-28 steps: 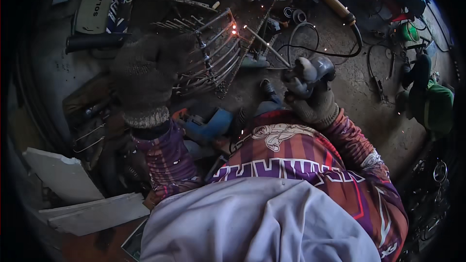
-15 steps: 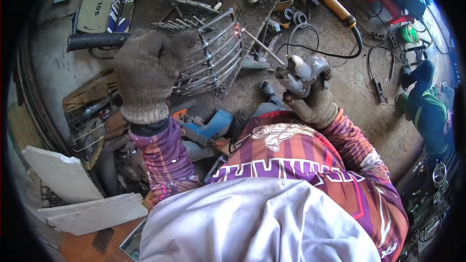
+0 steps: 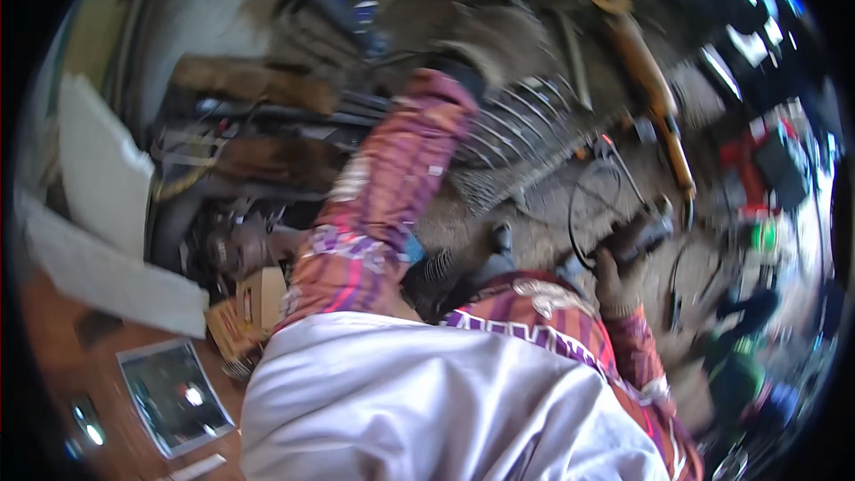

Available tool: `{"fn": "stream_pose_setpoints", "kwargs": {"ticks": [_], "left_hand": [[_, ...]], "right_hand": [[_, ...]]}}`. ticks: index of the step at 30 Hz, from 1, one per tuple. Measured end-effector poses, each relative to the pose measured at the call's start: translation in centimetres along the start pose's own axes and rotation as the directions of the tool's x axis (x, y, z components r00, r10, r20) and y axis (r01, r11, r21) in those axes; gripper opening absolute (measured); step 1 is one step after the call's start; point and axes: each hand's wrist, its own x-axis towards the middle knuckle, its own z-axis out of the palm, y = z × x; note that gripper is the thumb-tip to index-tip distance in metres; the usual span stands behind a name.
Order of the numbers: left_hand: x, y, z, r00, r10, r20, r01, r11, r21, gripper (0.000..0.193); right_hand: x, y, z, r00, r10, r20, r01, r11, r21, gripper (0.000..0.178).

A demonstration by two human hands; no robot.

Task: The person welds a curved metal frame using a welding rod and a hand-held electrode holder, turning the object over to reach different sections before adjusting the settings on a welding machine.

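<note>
My left hand point(image 3: 503, 40), in a thick grey-brown knit glove, is stretched out over the upper end of a curved-rod metal grille point(image 3: 525, 120). Motion smears its fingers, so their grip cannot be made out. To the right, my right hand point(image 3: 616, 283), also gloved, is closed around a grey welding electrode holder point(image 3: 643, 230). From it a thin welding rod point(image 3: 629, 174) points up and left, its tip glowing red. That tip is to the right of the grille, apart from it in the picture.
Beyond the rod lies an orange angle grinder point(image 3: 648, 76). A black cable point(image 3: 574, 223) loops beside the holder. White boards point(image 3: 105, 160), a cardboard box point(image 3: 258, 303) and a framed glass panel point(image 3: 174, 396) are at left. Another person point(image 3: 739, 374) is at lower right, near a red-and-dark machine point(image 3: 748, 169).
The view has turned and blurred, shifting the grille and grinder rightward. My left hand now appears farther right and higher. My right hand, still gripping the holder, appears lower and farther right.
</note>
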Motion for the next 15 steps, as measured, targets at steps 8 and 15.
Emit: {"fn": "stream_pose_setpoints", "kwargs": {"ticks": [8, 15], "left_hand": [[-3.4, -1.5, 3.6, 0.792, -0.020, -0.611, 0.005, 1.000, -0.027, 0.035], [-14.7, -14.9, 4.8, 0.353, -0.340, -0.872, -0.434, 0.766, -0.474, 0.024]], "right_hand": [[2.2, -4.0, 1.9, 0.995, -0.092, 0.041, 0.094, 0.994, -0.050, 0.060], [1.8, -3.6, 5.9, 0.937, -0.205, -0.282, 0.142, 0.963, -0.228, 0.036]]}}
